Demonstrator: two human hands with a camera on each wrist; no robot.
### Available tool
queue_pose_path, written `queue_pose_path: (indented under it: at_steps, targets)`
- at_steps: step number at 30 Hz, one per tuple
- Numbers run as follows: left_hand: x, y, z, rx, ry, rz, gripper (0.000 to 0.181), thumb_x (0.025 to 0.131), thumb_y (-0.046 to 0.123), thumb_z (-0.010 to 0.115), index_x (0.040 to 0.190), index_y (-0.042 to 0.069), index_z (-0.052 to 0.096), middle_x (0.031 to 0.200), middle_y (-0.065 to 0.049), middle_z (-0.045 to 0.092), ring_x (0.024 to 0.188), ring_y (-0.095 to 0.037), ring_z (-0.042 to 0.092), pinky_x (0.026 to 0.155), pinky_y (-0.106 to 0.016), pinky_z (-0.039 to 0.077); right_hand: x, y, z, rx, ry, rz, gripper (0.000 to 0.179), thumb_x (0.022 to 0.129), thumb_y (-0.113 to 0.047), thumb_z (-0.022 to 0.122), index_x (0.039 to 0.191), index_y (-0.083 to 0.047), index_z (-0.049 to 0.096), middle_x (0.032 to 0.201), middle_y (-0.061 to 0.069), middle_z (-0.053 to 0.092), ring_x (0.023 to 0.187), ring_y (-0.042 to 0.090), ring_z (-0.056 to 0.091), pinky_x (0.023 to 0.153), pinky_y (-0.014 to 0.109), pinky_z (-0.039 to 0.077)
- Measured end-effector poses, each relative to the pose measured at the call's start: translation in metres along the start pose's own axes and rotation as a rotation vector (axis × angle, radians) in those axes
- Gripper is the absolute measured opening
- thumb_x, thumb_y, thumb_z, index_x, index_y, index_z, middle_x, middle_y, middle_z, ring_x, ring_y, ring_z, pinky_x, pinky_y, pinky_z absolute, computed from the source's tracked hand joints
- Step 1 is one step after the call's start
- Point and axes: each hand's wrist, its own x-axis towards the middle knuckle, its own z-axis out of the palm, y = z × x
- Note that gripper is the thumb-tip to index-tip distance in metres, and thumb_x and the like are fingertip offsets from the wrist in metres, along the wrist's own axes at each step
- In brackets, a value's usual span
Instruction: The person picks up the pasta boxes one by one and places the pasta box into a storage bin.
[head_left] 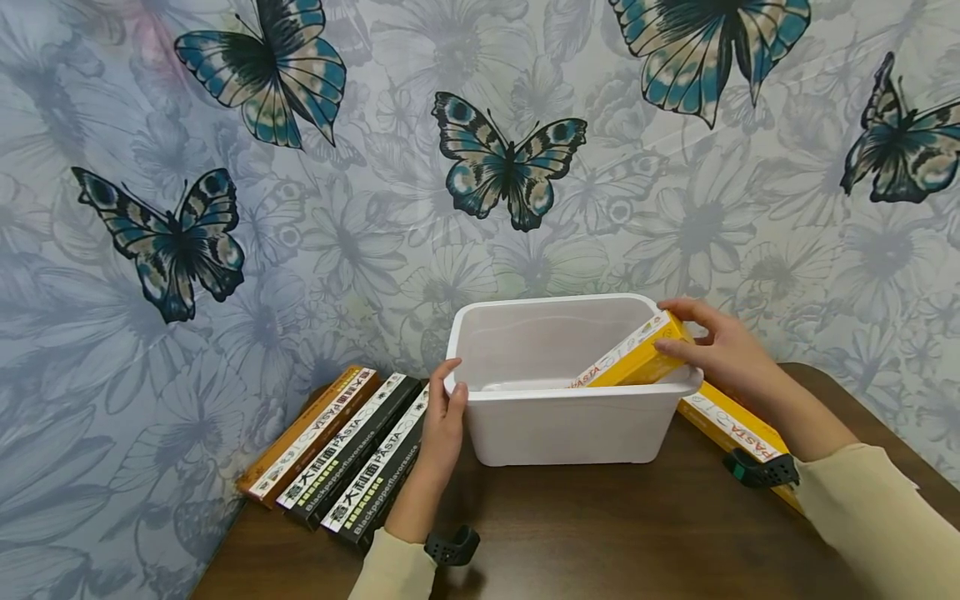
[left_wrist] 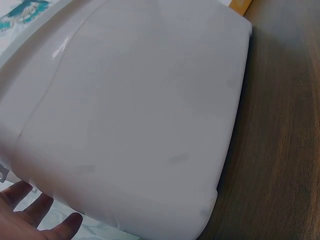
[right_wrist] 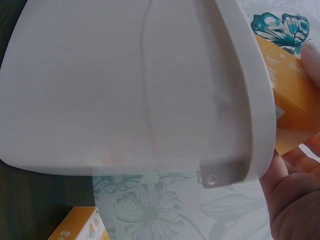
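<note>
A white plastic bin (head_left: 570, 429) stands on the brown table. At its left end my left hand (head_left: 444, 417) holds the rim corner, thumb toward the front; in the left wrist view its fingers (left_wrist: 37, 210) lie along the bin's outer wall. My right hand (head_left: 708, 337) grips the upper end of a yellow pasta box (head_left: 633, 354), thumb on the near side and fingers over the far end. This box slants down into the bin, its lower end hidden behind the front wall. In the right wrist view the yellow box's end (right_wrist: 295, 100) sticks out past the rim.
Left of the bin lie a brown pasta box (head_left: 315, 433) and two black pepper-flavour boxes (head_left: 348, 450), side by side. Another yellow box (head_left: 738, 429) lies right of the bin, partly under my right forearm. A butterfly-patterned backdrop (head_left: 360, 275) rises right behind the table.
</note>
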Motion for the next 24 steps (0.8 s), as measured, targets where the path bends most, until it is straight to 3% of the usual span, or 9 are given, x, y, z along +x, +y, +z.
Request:
queue_pose_path:
  at_steps: [8,13,16,21,24]
  targets:
    - [0.0,0.0,0.0,-0.001,0.001,-0.01,0.042,0.103,0.033,0.045,0.144,0.026,0.04,0.158,-0.01,0.034,0.144,-0.037,0.036,0.114,-0.061,0.026,0.002,-0.003,0.0,-0.009,-0.024,0.004,0.071,0.093,-0.045,0.067,0.152,-0.02,0.038,0.157,0.016,0.034,0.121,0.044,0.056,0.084,0.035,0.058]
    - [0.0,0.0,0.0,-0.013,0.003,-0.011,0.041,0.103,0.033,0.045,0.144,0.026,0.041,0.158,-0.01,0.035,0.144,-0.038,0.035,0.115,-0.059,0.026,0.006,-0.003,0.003,-0.096,-0.025,-0.01,0.075,0.091,-0.047,0.069,0.153,-0.017,0.039,0.154,0.016,0.043,0.125,0.044,0.057,0.09,0.042,0.057]
    - [0.001,-0.002,-0.001,-0.015,0.002,-0.007,0.041,0.103,0.033,0.045,0.144,0.026,0.041,0.158,-0.01,0.034,0.144,-0.04,0.035,0.115,-0.059,0.026,0.01,-0.002,0.007,-0.156,-0.028,-0.063,0.073,0.091,-0.043,0.071,0.151,-0.014,0.042,0.148,0.016,0.051,0.123,0.041,0.059,0.091,0.045,0.055]
    - [0.001,-0.002,-0.001,-0.007,0.0,-0.002,0.042,0.103,0.033,0.045,0.144,0.027,0.04,0.158,-0.01,0.034,0.142,-0.039,0.036,0.113,-0.059,0.028,0.016,0.003,0.015,-0.183,-0.022,-0.147,0.066,0.089,-0.032,0.076,0.146,-0.011,0.049,0.145,0.018,0.054,0.134,0.042,0.048,0.109,0.06,0.039]
    - [0.001,-0.003,0.0,-0.003,-0.002,0.001,0.042,0.103,0.033,0.044,0.144,0.027,0.04,0.158,-0.01,0.034,0.141,-0.039,0.037,0.112,-0.059,0.029,0.018,0.006,0.019,-0.185,-0.015,-0.146,0.065,0.087,-0.032,0.078,0.144,-0.013,0.051,0.143,0.019,0.054,0.138,0.042,0.041,0.111,0.067,0.03]
